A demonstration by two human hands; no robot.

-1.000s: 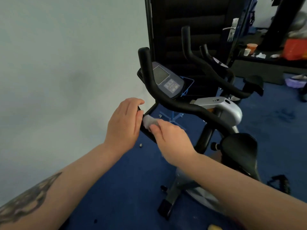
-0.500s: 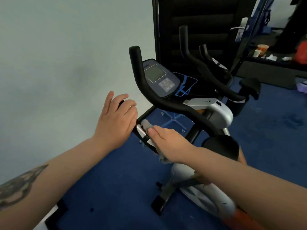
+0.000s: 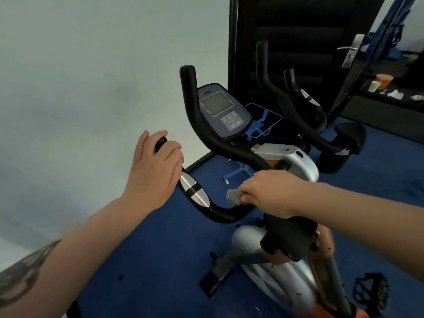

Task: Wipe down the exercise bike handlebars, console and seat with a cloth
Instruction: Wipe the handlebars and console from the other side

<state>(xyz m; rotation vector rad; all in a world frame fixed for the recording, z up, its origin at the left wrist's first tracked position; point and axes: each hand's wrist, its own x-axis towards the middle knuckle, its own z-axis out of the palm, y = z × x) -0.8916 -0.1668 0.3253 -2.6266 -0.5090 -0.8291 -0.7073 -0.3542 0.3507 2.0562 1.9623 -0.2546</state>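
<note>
The exercise bike has black curved handlebars (image 3: 206, 134), a grey-blue console (image 3: 223, 111) with a screen between them, and a black seat (image 3: 291, 235) low at the centre right. My left hand (image 3: 153, 173) grips the near left handlebar end, just above its silver pulse sensor (image 3: 195, 191). My right hand (image 3: 270, 191) holds a small crumpled grey cloth (image 3: 234, 197) above the handlebar's lower bend, close to the seat. The cloth sticks out to the left of my fingers.
A pale wall (image 3: 80, 88) runs along the left. A mirror (image 3: 298, 53) behind the bike reflects it, and a door handle (image 3: 351, 50) shows at the upper right. Blue carpet (image 3: 160, 260) covers the floor. A loose black pedal (image 3: 369, 292) lies at the lower right.
My right hand has slid the cloth down and right along the near handlebar, off the silver sensor toward the bend. My left hand has stayed gripping the handlebar end.
</note>
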